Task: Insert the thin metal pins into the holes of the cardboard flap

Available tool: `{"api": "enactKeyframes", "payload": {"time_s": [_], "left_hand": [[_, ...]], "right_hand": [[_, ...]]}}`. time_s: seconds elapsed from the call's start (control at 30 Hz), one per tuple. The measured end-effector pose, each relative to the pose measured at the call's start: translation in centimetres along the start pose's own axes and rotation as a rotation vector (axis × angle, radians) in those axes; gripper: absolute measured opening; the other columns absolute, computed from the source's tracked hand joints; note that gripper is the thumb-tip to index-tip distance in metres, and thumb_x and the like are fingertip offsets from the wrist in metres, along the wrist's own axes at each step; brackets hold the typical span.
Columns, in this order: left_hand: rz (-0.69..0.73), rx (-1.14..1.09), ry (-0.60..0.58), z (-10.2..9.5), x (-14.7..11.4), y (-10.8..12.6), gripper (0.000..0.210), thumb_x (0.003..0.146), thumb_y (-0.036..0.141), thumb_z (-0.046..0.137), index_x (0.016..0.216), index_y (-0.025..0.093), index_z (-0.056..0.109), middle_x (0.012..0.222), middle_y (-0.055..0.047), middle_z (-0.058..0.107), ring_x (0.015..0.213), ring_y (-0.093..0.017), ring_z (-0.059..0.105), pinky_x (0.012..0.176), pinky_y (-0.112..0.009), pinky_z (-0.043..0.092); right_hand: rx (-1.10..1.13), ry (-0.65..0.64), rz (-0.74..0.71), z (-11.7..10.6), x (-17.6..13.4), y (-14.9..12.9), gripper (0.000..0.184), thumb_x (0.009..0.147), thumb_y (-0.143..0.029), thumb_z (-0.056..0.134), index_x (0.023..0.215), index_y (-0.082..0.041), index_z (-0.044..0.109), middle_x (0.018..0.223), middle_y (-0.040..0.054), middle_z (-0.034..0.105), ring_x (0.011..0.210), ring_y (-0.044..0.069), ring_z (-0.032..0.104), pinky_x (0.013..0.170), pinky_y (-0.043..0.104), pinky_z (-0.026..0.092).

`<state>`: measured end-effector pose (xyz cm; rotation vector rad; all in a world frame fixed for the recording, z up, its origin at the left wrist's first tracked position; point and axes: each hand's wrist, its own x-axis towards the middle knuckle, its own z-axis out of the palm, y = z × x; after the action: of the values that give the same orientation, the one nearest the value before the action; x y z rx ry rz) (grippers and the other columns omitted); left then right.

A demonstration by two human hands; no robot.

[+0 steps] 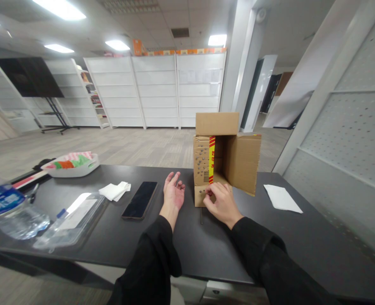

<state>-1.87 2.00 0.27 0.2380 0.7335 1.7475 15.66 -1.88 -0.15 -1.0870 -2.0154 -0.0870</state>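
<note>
Far left, tabletop (111, 241) edge: a plastic water bottle (6, 209) lying on its side, then a clear plastic pouch (70, 220) with papers and a pen in it. Behind, a white tray (73, 166) of coloured packets. Next along: a folded white tissue (115, 190), then a dark phone (139, 200) lying flat.

Left hand (174, 192) rests palm up beside the phone, fingers loose and released, holding nothing, just short of the cardboard box (225, 159).

The box lies on its side near the middle of the tabletop, its opening toward the camera, flaps spread, red-and-yellow tape (212, 159) running down its left edge. Right hand (222, 202) pinches the lower front flap (202, 195) at the box's left bottom corner, fingertips closed on the cardboard.

Judgement: the box looks light and could slide; bracing its side with the free left hand would steady the flap work.

Right of the box: a flat white sheet (282, 198), well apart.
</note>
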Motion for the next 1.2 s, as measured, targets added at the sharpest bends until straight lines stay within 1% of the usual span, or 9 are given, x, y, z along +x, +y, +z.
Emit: {"api": "enactKeyframes", "payload": {"time_s": [0.17, 0.37, 0.53, 0.73, 0.87, 1.07, 1.2], "left_hand": [[0.001, -0.01, -0.004, 0.0, 0.0, 0.0, 0.042, 0.066, 0.012, 0.078, 0.099, 0.026, 0.056, 0.099, 0.003, 0.068, 0.054, -0.004, 0.048, 0.057, -0.021, 0.038], [0.003, -0.001, 0.008, 0.2, -0.2, 0.1, 0.04, 0.067, 0.013, 0.077, 0.099, 0.026, 0.056, 0.099, 0.002, 0.068, 0.054, -0.004, 0.048, 0.057, -0.021, 0.037], [0.005, 0.001, 0.008, 0.1, -0.2, 0.1, 0.041, 0.067, 0.013, 0.077, 0.1, 0.026, 0.056, 0.102, 0.002, 0.068, 0.054, -0.004, 0.048, 0.057, -0.022, 0.038], [-0.002, -0.003, 0.023, 0.2, -0.3, 0.1, 0.039, 0.068, 0.012, 0.076, 0.1, 0.027, 0.057, 0.101, 0.002, 0.068, 0.054, -0.004, 0.048, 0.057, -0.021, 0.038], [0.001, -0.006, 0.011, 0.1, -0.2, 0.1, 0.04, 0.068, 0.012, 0.076, 0.099, 0.026, 0.057, 0.099, 0.002, 0.068, 0.054, -0.004, 0.048, 0.057, -0.021, 0.037], [0.0, -0.006, 0.006, 0.1, -0.2, 0.1, 0.04, 0.068, 0.013, 0.076, 0.1, 0.026, 0.056, 0.101, 0.002, 0.068, 0.054, -0.004, 0.048, 0.057, -0.022, 0.038], [-0.004, -0.008, 0.013, 0.2, -0.3, 0.1, 0.038, 0.069, 0.012, 0.075, 0.099, 0.026, 0.057, 0.101, 0.002, 0.068, 0.054, -0.004, 0.048, 0.057, -0.022, 0.038]], "right_hand": [[0.039, 0.005, -0.008, -0.5, 0.0, -0.4, 0.006, 0.075, -0.016, 0.049, 0.076, -0.021, 0.052, 0.076, 0.002, 0.061, 0.077, 0.019, 0.055, 0.075, 0.033, 0.032], [0.022, -0.047, -0.016, -0.7, -0.2, -0.4, 0.007, 0.073, -0.015, 0.049, 0.074, -0.021, 0.051, 0.075, 0.0016, 0.06, 0.075, 0.018, 0.054, 0.073, 0.031, 0.033], [0.038, -0.061, -0.032, -0.8, -0.5, -0.4, 0.008, 0.073, -0.014, 0.049, 0.075, -0.021, 0.052, 0.074, 0.0013, 0.06, 0.075, 0.018, 0.054, 0.073, 0.031, 0.034], [0.108, -0.025, 0.016, -0.9, -0.6, -0.6, 0.009, 0.074, -0.014, 0.048, 0.077, -0.021, 0.053, 0.075, 0.0019, 0.061, 0.075, 0.02, 0.055, 0.074, 0.032, 0.035], [0.134, -0.014, 0.037, -1.1, -0.7, -0.8, 0.009, 0.074, -0.014, 0.048, 0.076, -0.021, 0.053, 0.075, 0.0018, 0.06, 0.074, 0.02, 0.054, 0.073, 0.032, 0.035], [0.204, -0.014, 0.022, -1.4, -1.4, -1.5, 0.009, 0.074, -0.013, 0.047, 0.075, -0.021, 0.051, 0.073, 0.0012, 0.058, 0.073, 0.019, 0.053, 0.071, 0.031, 0.036], [0.206, -0.051, -0.014, -1.9, -2.0, -2.2, 0.011, 0.075, -0.011, 0.048, 0.075, -0.021, 0.051, 0.073, 0.0012, 0.056, 0.073, 0.018, 0.051, 0.072, 0.031, 0.036]]}}
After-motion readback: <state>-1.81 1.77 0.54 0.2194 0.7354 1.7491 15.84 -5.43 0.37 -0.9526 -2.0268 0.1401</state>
